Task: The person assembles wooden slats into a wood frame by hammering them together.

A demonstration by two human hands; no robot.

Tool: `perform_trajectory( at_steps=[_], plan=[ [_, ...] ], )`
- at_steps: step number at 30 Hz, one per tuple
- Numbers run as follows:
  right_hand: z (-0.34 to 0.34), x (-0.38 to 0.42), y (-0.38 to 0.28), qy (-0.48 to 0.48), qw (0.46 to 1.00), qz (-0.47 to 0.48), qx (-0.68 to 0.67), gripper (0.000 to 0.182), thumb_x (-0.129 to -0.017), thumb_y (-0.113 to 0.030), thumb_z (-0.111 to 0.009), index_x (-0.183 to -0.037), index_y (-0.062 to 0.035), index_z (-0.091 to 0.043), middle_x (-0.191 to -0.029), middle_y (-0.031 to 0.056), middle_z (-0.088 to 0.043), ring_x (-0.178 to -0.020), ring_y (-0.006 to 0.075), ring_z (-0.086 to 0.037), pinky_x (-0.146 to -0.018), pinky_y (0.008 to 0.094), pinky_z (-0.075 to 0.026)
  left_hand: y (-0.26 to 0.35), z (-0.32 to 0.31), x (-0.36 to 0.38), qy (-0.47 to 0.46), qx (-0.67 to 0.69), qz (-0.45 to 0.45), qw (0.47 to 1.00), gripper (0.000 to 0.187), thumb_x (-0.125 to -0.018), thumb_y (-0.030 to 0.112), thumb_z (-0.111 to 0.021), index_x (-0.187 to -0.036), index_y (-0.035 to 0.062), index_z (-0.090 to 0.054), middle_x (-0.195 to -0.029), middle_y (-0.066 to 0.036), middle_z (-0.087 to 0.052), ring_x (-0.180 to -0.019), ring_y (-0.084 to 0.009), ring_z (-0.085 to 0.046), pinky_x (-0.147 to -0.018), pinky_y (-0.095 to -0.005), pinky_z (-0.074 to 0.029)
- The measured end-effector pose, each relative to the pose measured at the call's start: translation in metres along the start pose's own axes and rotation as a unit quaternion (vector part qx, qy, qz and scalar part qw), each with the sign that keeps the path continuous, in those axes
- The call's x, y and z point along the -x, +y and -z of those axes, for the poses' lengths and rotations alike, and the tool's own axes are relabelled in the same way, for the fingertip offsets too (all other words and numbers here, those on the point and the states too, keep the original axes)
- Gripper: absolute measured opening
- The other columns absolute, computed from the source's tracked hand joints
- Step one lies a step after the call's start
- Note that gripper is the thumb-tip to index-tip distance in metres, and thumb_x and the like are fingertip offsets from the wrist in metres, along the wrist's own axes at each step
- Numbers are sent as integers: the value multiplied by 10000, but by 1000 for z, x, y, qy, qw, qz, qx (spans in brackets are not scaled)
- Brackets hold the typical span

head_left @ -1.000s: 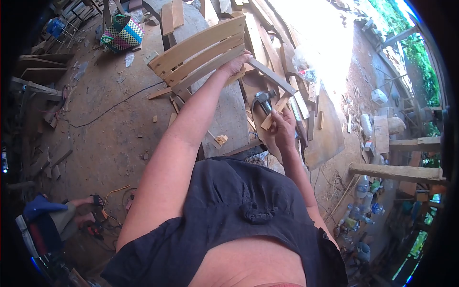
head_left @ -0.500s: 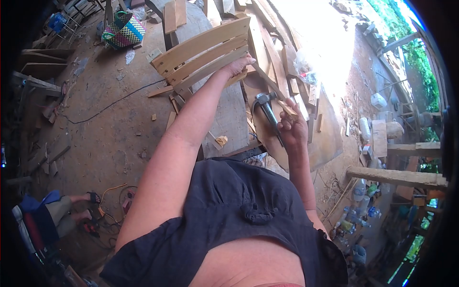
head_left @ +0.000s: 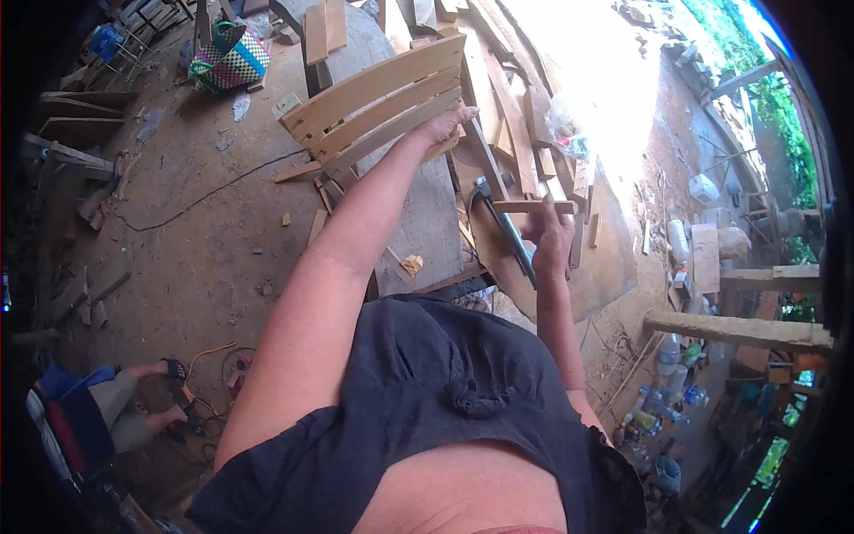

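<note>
We had turned the short wooden stick (head_left: 532,206) level over the workbench's (head_left: 427,222) right edge, right hand (head_left: 553,242) gripping it with the hammer (head_left: 503,224); left hand (head_left: 442,125) still clasped the slatted panel (head_left: 378,100).

The hammer (head_left: 501,222) handle's lower end is hidden behind the right hand (head_left: 551,240).

slatted panel (head_left: 378,98) x1 | hammer (head_left: 503,222) x1 | wood strip in hand (head_left: 532,206) x1 | woven basket (head_left: 229,59) x1
</note>
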State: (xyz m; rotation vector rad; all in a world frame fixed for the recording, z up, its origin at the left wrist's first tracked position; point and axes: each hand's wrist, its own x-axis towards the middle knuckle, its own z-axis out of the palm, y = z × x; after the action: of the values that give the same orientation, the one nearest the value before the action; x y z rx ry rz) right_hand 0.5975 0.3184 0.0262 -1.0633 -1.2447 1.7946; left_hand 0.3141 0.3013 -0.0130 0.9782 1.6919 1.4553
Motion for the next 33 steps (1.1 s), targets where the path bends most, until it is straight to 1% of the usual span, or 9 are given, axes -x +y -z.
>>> perform_trajectory(
  at_steps=[6,8,13,18,24,26,28,31,33],
  plan=[
    [18,-6,25,26,999,19,-12,297,-870,-265,-588,-941,23,-582,-715,101,-612,-571,198,-621,-546,302,-518,10,-2,7,60,-3,10,998,620,-720,666,-621,-988,108,-659,-601,46,-441,-454,-33,-336,-391,-213,-251],
    [26,-17,36,10,998,-7,-67,294,-861,-251,-587,-971,22,-580,-750,105,-620,-629,216,-631,-594,321,-522,10,1,7,16,17,85,996,679,-684,682,-641,-1051,111,-636,-711,23,-507,-486,-37,-343,-418,-203,-272],
    [12,-43,51,-108,957,-48,-265,321,-836,-235,-556,-1062,-9,-588,-960,136,-633,-878,276,-610,-808,403,-480,20,5,8,-30,-7,126,992,678,-678,639,-676,-1109,122,-601,-845,16,-557,-543,-44,-367,-468,-199,-309],
    [-11,-64,74,-192,877,-109,-426,380,-826,-266,-537,-1087,8,-565,-944,148,-618,-814,263,-587,-818,443,-449,24,7,13,-53,-23,145,988,645,-694,571,-701,-1139,119,-584,-923,1,-583,-587,-45,-395,-494,-203,-337],
    [-24,-74,84,-261,783,-131,-550,458,-796,-267,-576,-1129,40,-511,-884,155,-534,-746,217,-520,-776,399,-426,6,-6,16,73,-11,70,995,577,-732,449,-704,-1157,85,-564,-1054,-56,-600,-816,-112,-555,-683,-285,-463],
    [-24,-76,87,-257,777,-126,-561,490,-780,-259,-597,-1148,46,-492,-869,147,-520,-741,213,-504,-777,393,-420,-19,-4,-1,49,-31,120,991,554,-726,388,-708,-1142,54,-559,-1063,-113,-609,-944,-175,-586,-762,-316,-474],
    [-23,-76,88,-272,781,-124,-548,497,-766,-256,-620,-1147,40,-501,-904,161,-537,-752,213,-514,-773,388,-427,8,-17,18,189,-233,98,949,499,-711,320,-708,-1083,14,-577,-1038,-158,-623,-969,-244,-603,-807,-327,-471],
    [-23,-74,87,-260,798,-113,-532,501,-754,-247,-643,-1150,31,-514,-941,173,-557,-761,207,-523,-769,377,-433,16,-29,24,288,-295,37,910,458,-707,281,-692,-1046,-9,-588,-1000,-174,-634,-970,-275,-609,-833,-338,-466],
    [-24,-74,84,-262,796,-115,-534,481,-747,-253,-630,-1132,22,-544,-957,179,-572,-766,222,-540,-768,389,-431,8,-23,21,256,-273,41,926,458,-714,280,-685,-1058,-6,-584,-1012,-168,-632,-973,-268,-606,-840,-338,-462]
  ],
)
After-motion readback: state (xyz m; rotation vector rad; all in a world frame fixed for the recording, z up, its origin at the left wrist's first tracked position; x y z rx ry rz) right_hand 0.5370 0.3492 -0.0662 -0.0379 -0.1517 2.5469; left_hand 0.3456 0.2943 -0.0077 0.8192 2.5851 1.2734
